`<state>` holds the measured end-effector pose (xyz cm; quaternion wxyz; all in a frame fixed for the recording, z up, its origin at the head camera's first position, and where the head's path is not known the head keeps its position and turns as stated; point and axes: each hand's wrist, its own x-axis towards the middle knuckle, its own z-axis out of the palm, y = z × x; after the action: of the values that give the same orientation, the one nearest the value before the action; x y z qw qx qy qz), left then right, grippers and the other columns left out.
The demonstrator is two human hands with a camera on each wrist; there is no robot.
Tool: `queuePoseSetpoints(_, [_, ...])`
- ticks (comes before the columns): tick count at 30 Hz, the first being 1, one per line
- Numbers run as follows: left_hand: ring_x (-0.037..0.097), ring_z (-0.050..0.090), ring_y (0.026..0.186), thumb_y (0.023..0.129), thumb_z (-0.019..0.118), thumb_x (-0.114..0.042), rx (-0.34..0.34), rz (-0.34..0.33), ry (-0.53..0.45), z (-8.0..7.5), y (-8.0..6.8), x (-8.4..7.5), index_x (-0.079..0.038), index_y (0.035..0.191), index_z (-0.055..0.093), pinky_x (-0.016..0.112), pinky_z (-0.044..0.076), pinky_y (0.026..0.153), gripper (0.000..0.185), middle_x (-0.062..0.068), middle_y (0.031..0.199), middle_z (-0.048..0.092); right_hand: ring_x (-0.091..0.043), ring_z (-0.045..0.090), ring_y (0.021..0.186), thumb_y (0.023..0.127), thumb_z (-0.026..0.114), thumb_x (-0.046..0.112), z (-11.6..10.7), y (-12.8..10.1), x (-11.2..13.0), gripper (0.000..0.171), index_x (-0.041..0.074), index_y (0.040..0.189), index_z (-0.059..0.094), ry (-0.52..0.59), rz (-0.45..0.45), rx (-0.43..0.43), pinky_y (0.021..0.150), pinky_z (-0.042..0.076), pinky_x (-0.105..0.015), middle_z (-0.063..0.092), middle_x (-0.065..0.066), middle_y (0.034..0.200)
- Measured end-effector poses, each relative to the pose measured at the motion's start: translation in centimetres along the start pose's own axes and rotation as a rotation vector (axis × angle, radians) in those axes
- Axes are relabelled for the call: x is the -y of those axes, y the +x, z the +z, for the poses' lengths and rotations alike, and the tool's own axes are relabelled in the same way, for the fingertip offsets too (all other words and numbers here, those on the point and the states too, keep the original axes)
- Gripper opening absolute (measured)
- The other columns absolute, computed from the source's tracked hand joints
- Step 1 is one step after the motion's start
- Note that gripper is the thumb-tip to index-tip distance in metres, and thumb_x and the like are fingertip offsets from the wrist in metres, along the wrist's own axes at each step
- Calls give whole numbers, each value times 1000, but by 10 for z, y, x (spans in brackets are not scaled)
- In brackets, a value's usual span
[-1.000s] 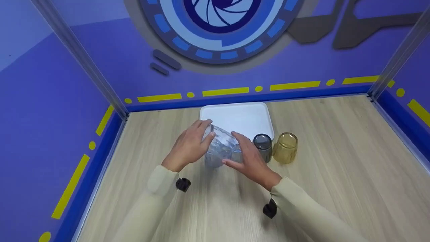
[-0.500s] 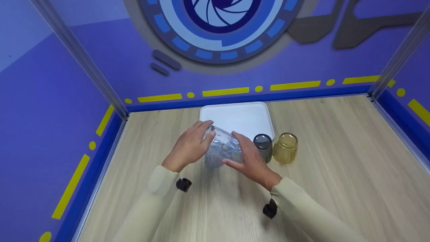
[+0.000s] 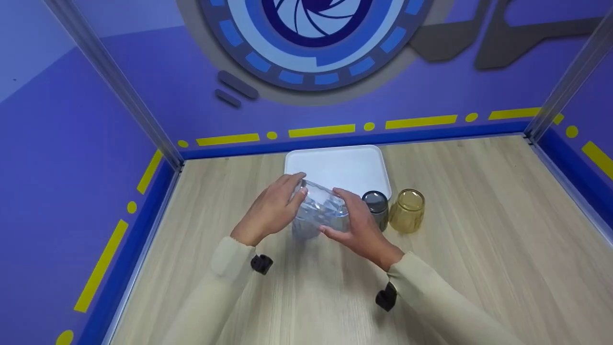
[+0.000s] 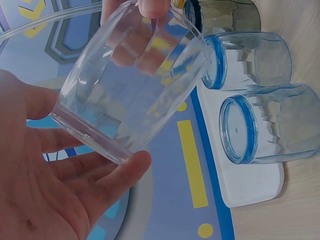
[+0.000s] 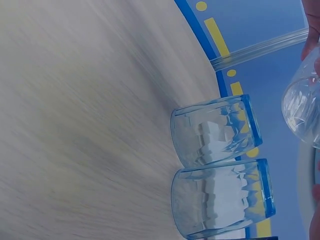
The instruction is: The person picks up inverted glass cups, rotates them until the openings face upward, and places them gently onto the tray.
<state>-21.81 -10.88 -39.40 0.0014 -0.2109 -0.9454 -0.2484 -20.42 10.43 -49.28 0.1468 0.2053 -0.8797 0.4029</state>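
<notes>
— Where's the clear glass tumbler (image 3: 320, 209)?

— Centre of the head view, tilted and lifted, just in front of the white tray (image 3: 335, 165).

— And the hands?

— The left hand (image 3: 270, 209) cups its left side, the right hand (image 3: 358, 225) wraps its right; both grip it.

— What's nearby?

— A grey tumbler (image 3: 376, 209) and an amber tumbler (image 3: 407, 211) upside down, right of centre. The left wrist view shows two blue-tinted tumblers (image 4: 260, 92) at right, upside down on the tray.

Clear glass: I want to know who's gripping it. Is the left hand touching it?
Touching. The left wrist view shows the left hand with a fingertip pressed against the base rim of the clear glass.
</notes>
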Motion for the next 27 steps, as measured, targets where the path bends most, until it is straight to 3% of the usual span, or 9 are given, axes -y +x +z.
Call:
queuePoseSetpoints(6, [23,50,130,104,36,-39,12,10,-20,0,-1,1,-17,147,41,46,40,111,49,5,144,49,-27,49,123,75,81,40,-3,1,-1,83,13,142,40,58,-14,-16,104,45,-48,48,-5,140])
queuePoseSetpoints(13, [22,47,134,104,35,-37,34,27,-29,0,-1,3,-16,147,40,46,37,113,48,5,146,48,-18,48,120,72,85,32,-5,1,-3,82,14,140,42,90,-18,-24,102,47,-47,48,-2,138])
queuePoseSetpoints(17, [23,47,133,104,35,-36,45,31,-46,0,0,5,-16,147,40,46,37,113,48,5,146,48,-20,50,119,71,86,29,-6,2,-3,82,14,139,42,103,-17,-22,101,48,-47,49,-2,137])
queuePoseSetpoints(22, [23,49,130,105,34,-36,65,31,-72,-1,0,6,-16,147,40,46,38,112,47,6,145,49,-26,52,117,73,85,30,-9,3,-2,79,14,138,43,129,-3,-15,100,49,-47,50,-4,135])
queuePoseSetpoints(27, [22,50,129,105,33,-36,72,39,-83,-1,0,6,-17,147,40,45,39,112,47,5,145,48,-21,51,117,74,84,30,-12,4,-2,78,16,138,43,141,-4,-14,99,49,-46,50,-4,135])
